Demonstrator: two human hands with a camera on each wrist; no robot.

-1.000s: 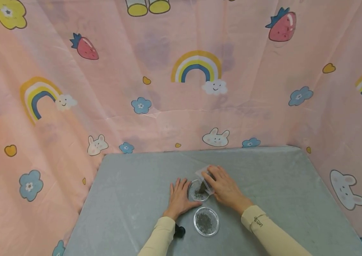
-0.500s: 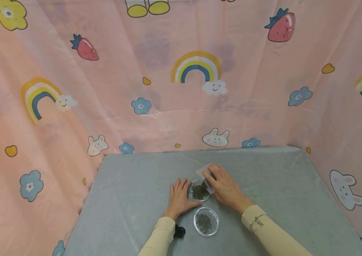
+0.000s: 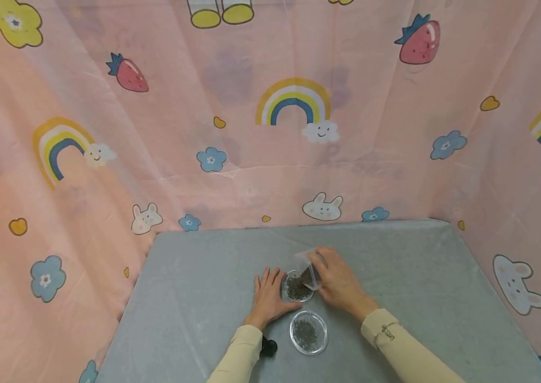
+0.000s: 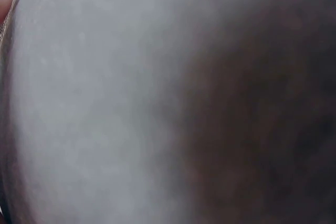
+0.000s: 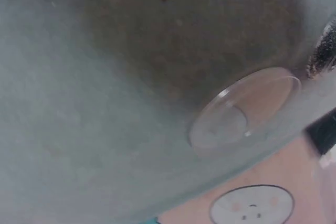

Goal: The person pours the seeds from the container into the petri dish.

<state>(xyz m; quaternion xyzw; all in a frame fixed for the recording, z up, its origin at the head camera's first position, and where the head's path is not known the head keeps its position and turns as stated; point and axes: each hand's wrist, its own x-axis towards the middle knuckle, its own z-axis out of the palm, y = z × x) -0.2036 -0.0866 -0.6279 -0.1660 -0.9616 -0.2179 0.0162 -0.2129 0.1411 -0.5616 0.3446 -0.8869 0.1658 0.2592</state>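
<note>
My right hand (image 3: 339,282) holds a clear plastic container (image 3: 315,277) with dark grains inside, tipped over the far petri dish (image 3: 289,297). Its mouth overlaps the dish's right side in the head view, and dark soil-like grains (image 3: 294,287) cover much of the dish floor. To the left of that dish, my left hand (image 3: 268,299) lies with fingers spread and extended, index finger and thumb near the rim. In the left wrist view, mostly blurred, a fingertip (image 4: 4,4) shows at the top left corner.
Nearer to me, a second petri dish (image 3: 308,352) bears a layer of similar grains (image 3: 305,332). A small black object (image 3: 269,347) shows by the left cuff. A clear round lid or dish (image 5: 218,125) appears in the right wrist view. A grey cloth (image 3: 203,276) covers the table.
The far dish has gained more dark grains over the last second. The clear container has shifted and turned slightly in my right hand; my left hand stays in place.
</note>
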